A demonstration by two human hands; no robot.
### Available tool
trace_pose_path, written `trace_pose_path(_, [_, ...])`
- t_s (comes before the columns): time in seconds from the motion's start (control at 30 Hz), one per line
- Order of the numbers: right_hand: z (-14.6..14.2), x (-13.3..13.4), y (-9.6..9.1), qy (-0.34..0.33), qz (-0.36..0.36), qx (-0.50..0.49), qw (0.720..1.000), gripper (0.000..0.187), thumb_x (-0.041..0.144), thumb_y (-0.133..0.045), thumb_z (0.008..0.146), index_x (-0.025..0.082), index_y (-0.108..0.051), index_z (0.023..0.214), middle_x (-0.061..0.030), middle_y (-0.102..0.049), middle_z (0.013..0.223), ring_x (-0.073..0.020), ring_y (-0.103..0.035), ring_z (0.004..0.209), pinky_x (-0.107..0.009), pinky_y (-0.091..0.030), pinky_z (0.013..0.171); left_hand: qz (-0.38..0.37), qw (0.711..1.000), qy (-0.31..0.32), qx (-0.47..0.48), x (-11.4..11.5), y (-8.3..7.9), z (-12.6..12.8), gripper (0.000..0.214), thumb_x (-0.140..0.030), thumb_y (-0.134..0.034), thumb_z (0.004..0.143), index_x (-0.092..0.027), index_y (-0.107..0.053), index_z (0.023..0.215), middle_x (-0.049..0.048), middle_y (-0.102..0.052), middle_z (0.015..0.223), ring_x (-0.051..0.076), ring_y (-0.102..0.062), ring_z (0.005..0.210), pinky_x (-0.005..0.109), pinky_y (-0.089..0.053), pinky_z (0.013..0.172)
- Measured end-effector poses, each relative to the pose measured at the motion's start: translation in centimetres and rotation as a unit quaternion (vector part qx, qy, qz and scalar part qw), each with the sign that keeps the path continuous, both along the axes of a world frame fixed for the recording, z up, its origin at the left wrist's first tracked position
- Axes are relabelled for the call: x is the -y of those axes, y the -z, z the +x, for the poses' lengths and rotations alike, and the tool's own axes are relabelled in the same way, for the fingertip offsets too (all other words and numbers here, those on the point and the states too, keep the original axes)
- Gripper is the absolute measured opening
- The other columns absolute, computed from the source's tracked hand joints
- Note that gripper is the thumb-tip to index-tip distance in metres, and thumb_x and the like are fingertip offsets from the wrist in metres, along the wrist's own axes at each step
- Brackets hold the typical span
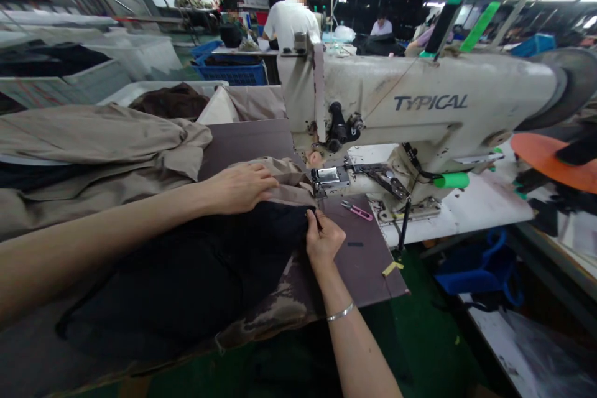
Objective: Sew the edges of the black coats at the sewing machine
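Note:
A white sewing machine marked TYPICAL stands on the right. Khaki cloth runs up to its presser foot and needle area. Across the front of the table spreads a piece of black cloth, its upper edge meeting the khaki. My left hand lies flat on the khaki cloth, left of the needle, fingers extended. With thumb and fingers, my right hand pinches the corner of the black cloth just in front of the foot. Pink-handled thread snips lie to its right.
More khaki cloth is heaped at the left. Behind stand white bins and a blue crate. Green thread cones top the machine. Yellow tape marks the table's right edge. A person in white sits beyond.

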State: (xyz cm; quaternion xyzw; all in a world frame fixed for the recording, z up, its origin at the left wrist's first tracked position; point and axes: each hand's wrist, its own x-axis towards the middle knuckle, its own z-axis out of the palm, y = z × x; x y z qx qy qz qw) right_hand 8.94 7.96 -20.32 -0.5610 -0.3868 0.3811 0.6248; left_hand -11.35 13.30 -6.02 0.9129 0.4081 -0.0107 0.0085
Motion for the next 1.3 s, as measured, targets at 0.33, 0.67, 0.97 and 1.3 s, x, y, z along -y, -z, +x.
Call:
trace_pose_path(0.33, [-0.8, -0.7, -1.6, -0.035, -0.037, -0.115, 0.992, 0.052, 0.055, -0.070, 0.076, 0.005, -0.076, 0.091, -0.0108, -0.073, 0.081, -0.0137, -0.061, 0.065, -0.025, -0.051, 0.064, 0.160, 0.918, -0.202, 0.301, 11.5, 7.5, 12.6, 0.040, -0.022, -0.039, 0.099, -0.016, -0.048, 0.137, 0.0152, -0.054, 0.138, 0.027, -0.047, 0.132, 0.045, -0.037, 0.112])
trace_pose_path(0.67, [-2.9, -2.1, 0.0, 0.007, -0.051, -0.201, 0.978, 0.053, 0.053, -0.066, 0.081, 0.003, -0.073, 0.098, -0.0119, -0.073, 0.085, -0.0133, -0.064, 0.065, -0.025, -0.055, 0.061, 0.154, 0.964, -0.122, 0.178, 0.5, 8.8, 1.3, 0.038, -0.027, -0.040, 0.099, -0.019, -0.059, 0.130, 0.0132, -0.060, 0.133, 0.030, -0.050, 0.129, 0.051, -0.028, 0.109])
trace_pose_path(0.97, [-1.9, -1.1, -1.2, -0.012, 0.037, 0.014, 0.999, 0.034, 0.045, -0.072, 0.078, 0.013, -0.080, 0.089, -0.0104, -0.075, 0.088, -0.0158, -0.066, 0.074, -0.025, -0.052, 0.079, 0.070, 0.964, -0.071, 0.248, -0.4, 7.6, 4.6, 0.036, -0.027, -0.034, 0.102, -0.019, -0.063, 0.122, 0.0100, -0.063, 0.126, 0.023, -0.053, 0.124, 0.040, -0.038, 0.108])
trace_pose_path(1.3, [-2.2, -2.0, -5.1, -0.006, 0.054, -0.096, 0.994, 0.034, 0.040, -0.071, 0.082, 0.009, -0.078, 0.093, -0.0071, -0.074, 0.085, -0.0133, -0.065, 0.073, -0.024, -0.054, 0.074, -0.081, 0.961, -0.008, 0.264, -3.6, 3.4, 4.9, 0.040, -0.040, -0.035, 0.103, -0.016, -0.060, 0.082, 0.0051, -0.064, 0.080, 0.019, -0.061, 0.081, 0.029, -0.041, 0.077])
